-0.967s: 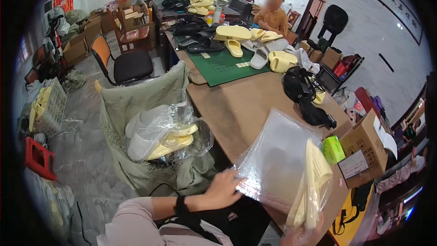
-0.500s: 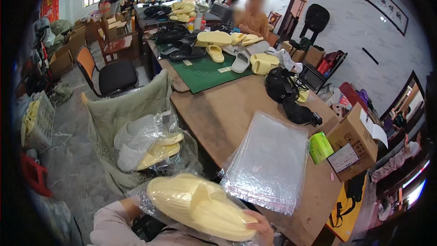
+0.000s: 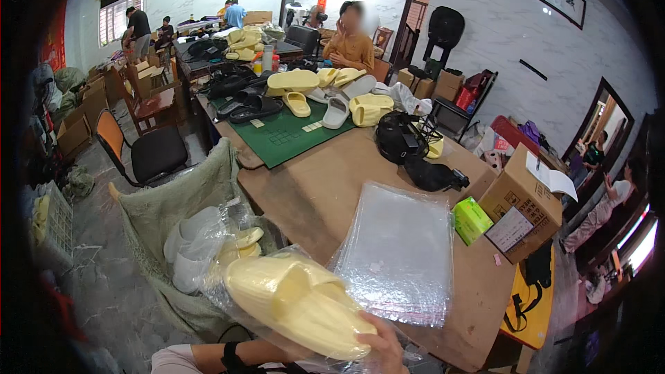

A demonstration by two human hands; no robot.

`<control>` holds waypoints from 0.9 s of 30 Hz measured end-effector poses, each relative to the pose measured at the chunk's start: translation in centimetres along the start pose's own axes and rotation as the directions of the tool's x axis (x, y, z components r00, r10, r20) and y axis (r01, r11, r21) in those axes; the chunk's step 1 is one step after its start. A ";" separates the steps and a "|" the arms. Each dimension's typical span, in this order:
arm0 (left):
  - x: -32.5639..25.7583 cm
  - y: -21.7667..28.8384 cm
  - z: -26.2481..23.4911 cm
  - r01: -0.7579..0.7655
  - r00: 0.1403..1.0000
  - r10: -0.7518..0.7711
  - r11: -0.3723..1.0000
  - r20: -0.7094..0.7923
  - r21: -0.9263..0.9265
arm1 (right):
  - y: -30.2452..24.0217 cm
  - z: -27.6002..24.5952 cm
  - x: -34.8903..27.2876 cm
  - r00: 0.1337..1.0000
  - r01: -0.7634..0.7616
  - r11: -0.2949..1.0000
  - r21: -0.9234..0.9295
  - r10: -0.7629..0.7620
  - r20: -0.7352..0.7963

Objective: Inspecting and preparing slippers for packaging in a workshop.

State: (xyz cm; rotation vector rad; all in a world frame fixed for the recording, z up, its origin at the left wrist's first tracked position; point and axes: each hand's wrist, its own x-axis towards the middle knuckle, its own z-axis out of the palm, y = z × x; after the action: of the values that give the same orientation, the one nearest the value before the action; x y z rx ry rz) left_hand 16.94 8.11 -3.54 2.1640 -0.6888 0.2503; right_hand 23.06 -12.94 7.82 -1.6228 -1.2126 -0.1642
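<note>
A pair of pale yellow slide slippers in a clear plastic bag is held low in front of me, beside the sack. My right hand grips the near right end, thumb on top. My left forearm, with a black band at the wrist, reaches in from the lower edge; that hand is hidden behind the slippers, so its fingers do not show. Just beyond, an open greenish woven sack holds bagged grey slippers and bagged yellow slippers. A stack of clear plastic bags lies on the brown table.
A green box and a cardboard carton stand on the table's right side. Black headgear lies farther back. Loose slippers spread over a green mat. A black chair stands left; a person sits beyond.
The bagged slippers have come nearer the sack, still in my right hand. My left forearm now lies lower and shows more. The whole view has shifted, with the room moving left and down in it.
</note>
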 end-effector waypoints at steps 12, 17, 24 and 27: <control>9.4 8.3 5.0 -0.500 0.866 0.500 0.866 0.019 -0.032 | -0.2 -6.1 -1.2 0.680 -0.482 0.818 -0.314 0.123 -0.723; 14.0 11.5 1.6 -0.499 0.848 0.499 0.865 -0.177 0.046 | 3.3 -9.5 -1.0 0.541 -0.372 0.915 -0.156 0.077 -0.837; 16.5 14.1 3.8 -0.476 0.869 0.494 0.838 0.000 0.268 | 6.2 -13.0 -0.5 0.605 -0.433 0.817 -0.381 -0.051 -0.795; 16.0 14.2 4.2 -0.469 0.882 0.467 0.853 0.069 0.227 | 6.1 -11.9 0.0 0.646 -0.503 0.739 -0.448 -0.023 -0.763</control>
State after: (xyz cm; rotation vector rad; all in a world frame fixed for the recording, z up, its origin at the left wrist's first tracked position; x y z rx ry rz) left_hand 22.08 -8.51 9.60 2.1891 -1.2494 0.6049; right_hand 32.90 -21.89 9.08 -1.9787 -0.2499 -1.0491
